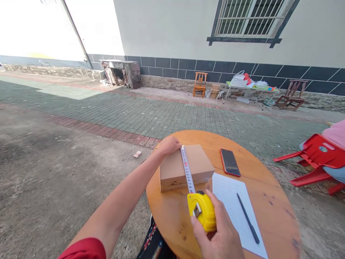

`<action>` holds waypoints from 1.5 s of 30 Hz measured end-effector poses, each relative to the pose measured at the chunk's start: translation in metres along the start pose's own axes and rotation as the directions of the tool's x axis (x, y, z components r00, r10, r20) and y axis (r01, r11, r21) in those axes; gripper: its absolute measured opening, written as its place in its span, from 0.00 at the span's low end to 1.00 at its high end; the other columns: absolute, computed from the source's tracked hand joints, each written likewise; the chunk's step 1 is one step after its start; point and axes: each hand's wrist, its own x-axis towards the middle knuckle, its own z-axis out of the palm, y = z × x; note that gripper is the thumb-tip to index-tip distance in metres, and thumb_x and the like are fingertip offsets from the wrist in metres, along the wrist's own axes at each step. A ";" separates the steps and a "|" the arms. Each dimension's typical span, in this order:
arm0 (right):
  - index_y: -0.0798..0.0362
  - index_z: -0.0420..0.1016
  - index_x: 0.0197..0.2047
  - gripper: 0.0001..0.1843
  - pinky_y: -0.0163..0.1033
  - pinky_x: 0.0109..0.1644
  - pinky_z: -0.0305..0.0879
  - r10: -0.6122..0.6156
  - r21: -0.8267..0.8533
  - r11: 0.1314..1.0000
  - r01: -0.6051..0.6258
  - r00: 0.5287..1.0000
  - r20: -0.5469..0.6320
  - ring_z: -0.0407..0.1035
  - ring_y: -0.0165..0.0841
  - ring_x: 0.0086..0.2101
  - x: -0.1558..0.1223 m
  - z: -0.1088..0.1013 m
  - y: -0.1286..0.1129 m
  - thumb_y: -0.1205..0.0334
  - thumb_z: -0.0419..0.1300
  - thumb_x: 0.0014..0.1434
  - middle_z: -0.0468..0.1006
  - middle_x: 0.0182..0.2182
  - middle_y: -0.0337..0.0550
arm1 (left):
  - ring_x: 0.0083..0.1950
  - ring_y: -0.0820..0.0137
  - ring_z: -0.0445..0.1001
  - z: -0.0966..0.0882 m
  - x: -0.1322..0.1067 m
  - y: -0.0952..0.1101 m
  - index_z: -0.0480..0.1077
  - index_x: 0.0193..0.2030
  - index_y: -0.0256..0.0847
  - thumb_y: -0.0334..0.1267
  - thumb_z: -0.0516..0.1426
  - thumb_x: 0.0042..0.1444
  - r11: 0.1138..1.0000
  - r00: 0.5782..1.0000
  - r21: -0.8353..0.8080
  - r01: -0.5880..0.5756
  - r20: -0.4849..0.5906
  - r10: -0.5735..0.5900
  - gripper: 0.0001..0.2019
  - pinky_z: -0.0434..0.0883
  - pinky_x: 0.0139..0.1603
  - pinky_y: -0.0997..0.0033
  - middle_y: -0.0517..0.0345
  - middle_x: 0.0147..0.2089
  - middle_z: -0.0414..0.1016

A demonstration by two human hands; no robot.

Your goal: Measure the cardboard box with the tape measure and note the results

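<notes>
A brown cardboard box (pixel 172 169) lies on the round wooden table (pixel 172 226). Across its top runs the extended blade of a yellow tape measure (pixel 207 212), from the far edge past the near edge. My right hand (pixel 219 237) is closed around the tape measure's case, just in front of the box. At the box's far edge, my left hand (pixel 170 144) is closed with its fingers at the end of the blade. Right of the box is a sheet of white paper (pixel 229 194) with a dark pen (pixel 248 217) on it.
A phone in a red case (pixel 230 162) lies at the table's right. Beyond the table's right side is a red plastic chair (pixel 320 158) with a person in pink on it. By the far wall stand a wooden chair (pixel 199 84) and a laden folding table (pixel 252 86).
</notes>
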 end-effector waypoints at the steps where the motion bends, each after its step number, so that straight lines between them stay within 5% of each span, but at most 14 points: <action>1: 0.49 0.63 0.63 0.28 0.47 0.51 0.77 0.006 0.001 1.000 -0.006 1.000 0.005 0.77 0.45 0.49 0.000 0.000 0.000 0.52 0.57 0.61 0.77 0.54 0.50 | 0.34 0.72 0.73 0.000 0.000 0.001 0.72 0.40 0.35 0.46 0.59 0.64 1.000 1.000 -0.018 0.004 -0.001 -0.004 0.13 0.74 0.34 0.70 0.60 0.37 0.74; 6: 0.49 0.61 0.65 0.27 0.45 0.52 0.76 -0.002 0.005 1.000 0.001 0.999 0.047 0.75 0.44 0.52 -0.002 -0.007 0.003 0.52 0.54 0.65 0.75 0.57 0.51 | 0.25 0.77 0.65 -0.012 -0.008 0.005 0.70 0.34 0.35 0.44 0.59 0.63 0.988 0.999 -0.153 -0.004 -0.046 -0.003 0.13 0.65 0.26 0.76 0.65 0.28 0.67; 10: 0.47 0.59 0.66 0.26 0.42 0.52 0.76 -0.063 -0.001 0.998 0.063 0.997 0.040 0.73 0.41 0.55 -0.003 -0.018 0.016 0.56 0.53 0.67 0.73 0.59 0.48 | 0.23 0.78 0.56 -0.021 -0.047 0.014 0.69 0.26 0.37 0.40 0.56 0.60 0.959 0.990 -0.271 -0.087 -0.131 0.053 0.13 0.54 0.24 0.74 0.68 0.21 0.57; 17: 0.46 0.60 0.66 0.24 0.48 0.58 0.72 -0.189 0.010 0.982 0.189 0.982 0.025 0.68 0.43 0.59 0.003 -0.031 0.015 0.61 0.52 0.68 0.71 0.60 0.50 | 0.31 0.70 0.67 0.027 -0.167 0.025 0.76 0.31 0.41 0.42 0.55 0.56 0.896 0.962 -0.368 -0.247 -0.207 0.180 0.11 0.62 0.32 0.70 0.58 0.30 0.71; 22: 0.41 0.60 0.67 0.27 0.44 0.57 0.73 -0.340 0.012 0.940 0.341 0.935 0.103 0.69 0.40 0.59 0.040 -0.032 0.003 0.65 0.53 0.66 0.71 0.60 0.45 | 0.33 0.66 0.70 0.044 -0.209 -0.004 0.78 0.42 0.44 0.46 0.54 0.59 0.877 0.919 -0.388 -0.284 -0.372 0.133 0.14 0.68 0.36 0.67 0.56 0.31 0.71; 28: 0.44 0.63 0.67 0.31 0.50 0.59 0.70 -0.397 -0.054 0.908 0.416 0.893 0.210 0.69 0.42 0.57 0.124 0.015 0.002 0.72 0.51 0.62 0.68 0.61 0.49 | 0.45 0.61 0.74 0.055 -0.213 -0.046 0.76 0.47 0.44 0.45 0.55 0.56 0.890 0.850 -0.404 -0.211 -0.526 -0.037 0.15 0.72 0.45 0.62 0.51 0.43 0.75; 33: 0.47 0.70 0.63 0.24 0.55 0.65 0.61 -0.490 -0.046 0.834 0.549 0.778 0.393 0.62 0.44 0.62 0.138 0.036 0.001 0.66 0.54 0.64 0.67 0.64 0.50 | 0.54 0.58 0.73 0.068 -0.208 -0.063 0.76 0.49 0.44 0.43 0.56 0.55 0.875 0.857 -0.452 -0.174 -0.508 -0.091 0.17 0.72 0.52 0.58 0.47 0.53 0.74; 37: 0.47 0.66 0.65 0.24 0.57 0.67 0.56 -0.419 -0.041 0.894 0.447 0.864 0.280 0.58 0.43 0.65 0.134 0.021 0.011 0.59 0.50 0.68 0.65 0.66 0.49 | 0.62 0.56 0.69 0.078 -0.197 -0.071 0.70 0.59 0.44 0.43 0.56 0.56 0.872 0.873 -0.469 -0.141 -0.474 -0.114 0.23 0.70 0.58 0.54 0.46 0.61 0.69; 41: 0.55 0.69 0.62 0.26 0.58 0.66 0.57 -0.115 -0.015 0.993 0.118 0.985 0.126 0.63 0.47 0.62 0.142 0.010 0.039 0.52 0.50 0.65 0.68 0.63 0.57 | 0.67 0.53 0.64 0.090 -0.180 -0.073 0.59 0.68 0.41 0.45 0.59 0.54 0.866 0.905 -0.486 -0.113 -0.411 -0.113 0.34 0.65 0.64 0.48 0.42 0.66 0.65; 45: 0.55 0.73 0.55 0.25 0.49 0.57 0.68 0.053 0.043 0.997 -0.066 0.968 0.245 0.73 0.44 0.53 0.137 0.010 0.056 0.49 0.47 0.67 0.80 0.50 0.53 | 0.66 0.54 0.66 0.088 -0.168 -0.075 0.56 0.70 0.40 0.43 0.57 0.56 0.858 0.926 -0.502 -0.110 -0.366 -0.096 0.35 0.63 0.66 0.49 0.42 0.66 0.67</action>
